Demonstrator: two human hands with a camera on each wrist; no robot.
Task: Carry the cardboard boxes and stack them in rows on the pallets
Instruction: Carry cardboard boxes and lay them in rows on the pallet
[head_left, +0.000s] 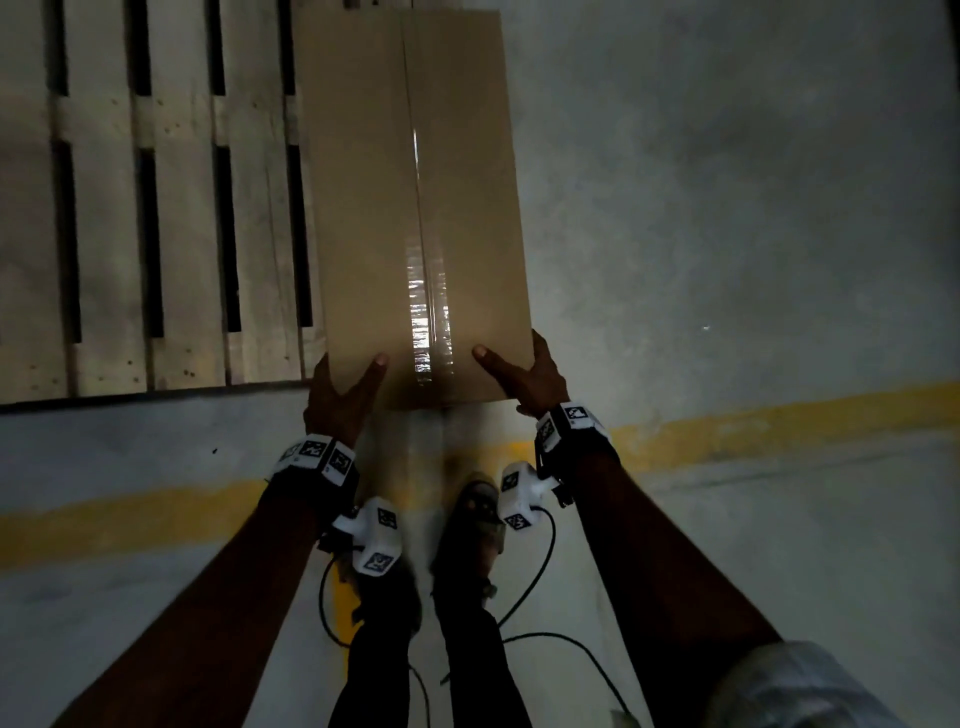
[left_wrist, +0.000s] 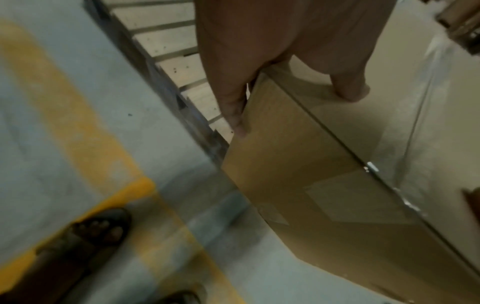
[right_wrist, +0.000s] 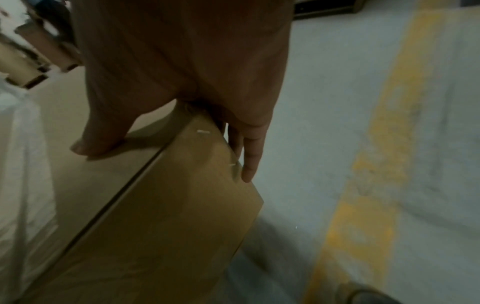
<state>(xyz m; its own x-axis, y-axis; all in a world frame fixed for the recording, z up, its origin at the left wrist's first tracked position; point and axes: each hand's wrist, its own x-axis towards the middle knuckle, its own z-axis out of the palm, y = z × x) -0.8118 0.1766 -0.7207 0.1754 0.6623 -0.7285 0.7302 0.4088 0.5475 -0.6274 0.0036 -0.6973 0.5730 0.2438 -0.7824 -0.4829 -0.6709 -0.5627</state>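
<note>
A long brown cardboard box (head_left: 410, 197) sealed with clear tape is held out in front of me, its length running away from me. My left hand (head_left: 340, 395) grips its near left corner, thumb on top and fingers down the side (left_wrist: 237, 115). My right hand (head_left: 524, 376) grips the near right corner the same way, thumb on the top face and fingers (right_wrist: 249, 162) along the side. The box (left_wrist: 311, 185) hangs over the right edge of a wooden pallet (head_left: 145, 208) lying on the floor at the left.
The grey concrete floor (head_left: 727, 208) carries a yellow painted line (head_left: 779, 415) crossing just in front of my feet (head_left: 478, 519). Cables hang from the wrist units. More cardboard items show blurred at the far end (right_wrist: 31, 61).
</note>
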